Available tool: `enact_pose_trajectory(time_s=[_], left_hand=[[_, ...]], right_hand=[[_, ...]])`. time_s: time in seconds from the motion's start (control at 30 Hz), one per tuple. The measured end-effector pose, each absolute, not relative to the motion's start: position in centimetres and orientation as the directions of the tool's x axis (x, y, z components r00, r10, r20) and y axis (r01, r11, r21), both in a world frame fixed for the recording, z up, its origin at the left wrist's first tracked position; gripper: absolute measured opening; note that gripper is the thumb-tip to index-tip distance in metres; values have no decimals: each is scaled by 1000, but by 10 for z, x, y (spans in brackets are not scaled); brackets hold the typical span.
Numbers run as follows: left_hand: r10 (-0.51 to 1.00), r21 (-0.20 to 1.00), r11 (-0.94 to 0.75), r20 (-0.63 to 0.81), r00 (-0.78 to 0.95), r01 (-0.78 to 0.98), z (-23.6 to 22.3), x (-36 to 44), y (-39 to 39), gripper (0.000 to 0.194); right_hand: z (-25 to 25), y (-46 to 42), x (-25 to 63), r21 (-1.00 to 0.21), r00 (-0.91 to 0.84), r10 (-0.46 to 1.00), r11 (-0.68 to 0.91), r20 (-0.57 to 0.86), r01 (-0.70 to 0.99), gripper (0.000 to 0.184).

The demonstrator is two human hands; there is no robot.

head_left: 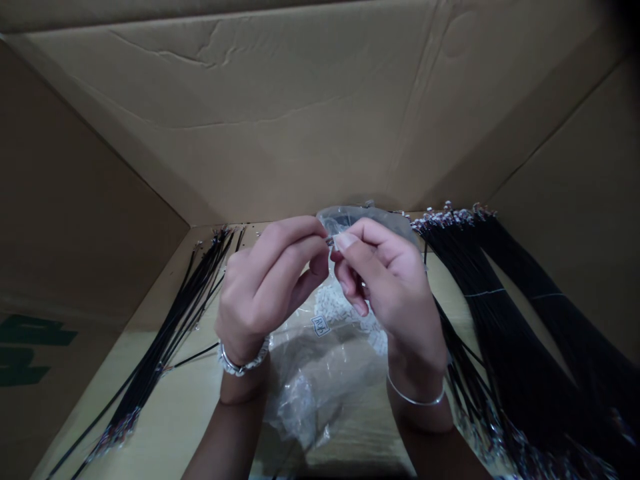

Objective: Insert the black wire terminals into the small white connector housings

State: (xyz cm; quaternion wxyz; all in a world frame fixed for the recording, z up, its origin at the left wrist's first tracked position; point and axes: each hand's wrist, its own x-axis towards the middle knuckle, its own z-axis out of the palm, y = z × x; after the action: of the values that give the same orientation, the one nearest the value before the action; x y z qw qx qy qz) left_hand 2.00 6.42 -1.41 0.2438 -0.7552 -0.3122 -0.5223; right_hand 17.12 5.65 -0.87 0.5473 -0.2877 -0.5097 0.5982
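Note:
My left hand (275, 277) and my right hand (385, 273) meet fingertip to fingertip above a clear plastic bag. Both are closed in a pinch. A tiny pale piece with dark thin ends (331, 243) shows between the fingertips, mostly covered by them. What the left fingers grip is too small and hidden to name. The right thumb and forefinger press on the whitish side of the piece. Under my hands lies the open plastic bag (320, 373), with a heap of small white plastic pieces (340, 307) and a small marked label (321, 325).
A loose bundle of black cables (170, 333) lies on the left of the pale tabletop (200, 400). Thick tied bundles of black cables (500, 320) with white tips fill the right side. Tall cardboard walls (280, 120) enclose the back and both sides.

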Motion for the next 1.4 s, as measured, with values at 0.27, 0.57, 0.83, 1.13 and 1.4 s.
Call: enact_pose_trajectory(time_s=[0.27, 0.57, 0.83, 1.13, 1.4], left_hand=[[222, -6, -706, 948, 228, 708, -13, 23, 67, 13], [175, -24, -728, 960, 219, 686, -14, 20, 69, 12], [196, 16, -740, 961, 193, 673, -11, 21, 67, 17], [141, -73, -696, 962, 236, 714, -14, 19, 68, 11], [114, -147, -701, 943, 313, 697, -17, 14, 60, 9]], right_hand=[[-10, 62, 176, -888, -291, 932, 61, 214, -456, 26], [-9, 63, 177, -885, -303, 930, 50, 210, -463, 27], [-9, 64, 179, -872, -353, 915, -3, 195, -489, 26], [-9, 67, 179, -856, -368, 914, -44, 174, -515, 26], [-9, 68, 181, -826, -427, 893, -130, 142, -548, 26]])
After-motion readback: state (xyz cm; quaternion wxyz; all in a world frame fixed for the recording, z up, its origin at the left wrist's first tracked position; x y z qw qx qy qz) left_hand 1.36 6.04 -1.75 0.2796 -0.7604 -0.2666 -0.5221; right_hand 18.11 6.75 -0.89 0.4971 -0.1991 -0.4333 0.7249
